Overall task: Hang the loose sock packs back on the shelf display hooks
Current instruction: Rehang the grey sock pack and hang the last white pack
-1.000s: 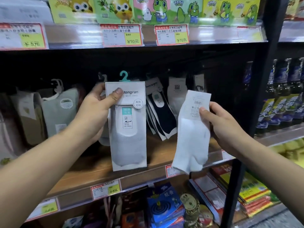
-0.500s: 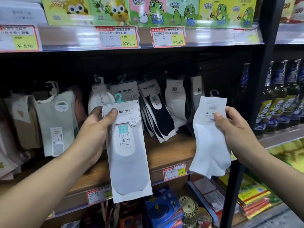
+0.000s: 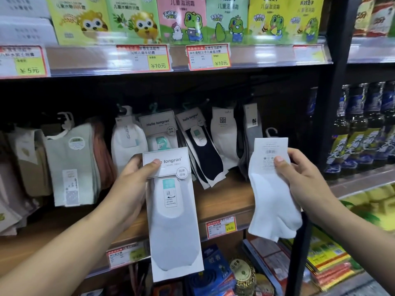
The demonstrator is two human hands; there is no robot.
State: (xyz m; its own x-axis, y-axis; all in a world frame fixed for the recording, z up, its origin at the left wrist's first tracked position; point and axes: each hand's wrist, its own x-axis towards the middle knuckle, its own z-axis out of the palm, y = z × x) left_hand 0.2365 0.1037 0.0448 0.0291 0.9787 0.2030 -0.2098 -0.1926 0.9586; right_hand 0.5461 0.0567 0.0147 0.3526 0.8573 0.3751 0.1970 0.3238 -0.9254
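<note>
My left hand (image 3: 130,184) grips a grey no-show sock pack (image 3: 173,221) by its white "tongran" header card, with its teal hanger just above the card. It hangs in front of the shelf, below a matching Hello tongran pack (image 3: 158,127) on the hooks. In my right hand (image 3: 299,178) is a white sock pack (image 3: 271,189), pinched at its paper label, a white hanger sticking up above the label. Black sock packs (image 3: 205,152) and more white ones (image 3: 224,135) hang between the two.
Beige and pale green sock packs (image 3: 68,163) hang at the left. A wooden shelf board (image 3: 224,197) runs below with price tags. A black upright post (image 3: 335,86) stands at the right, with bottles (image 3: 363,129) beyond. Cartoon boxes (image 3: 181,20) fill the shelf above.
Both hands have dropped lower with their packs. The grey pack came down from in front of the hooks, and the white pack shifted right and down.
</note>
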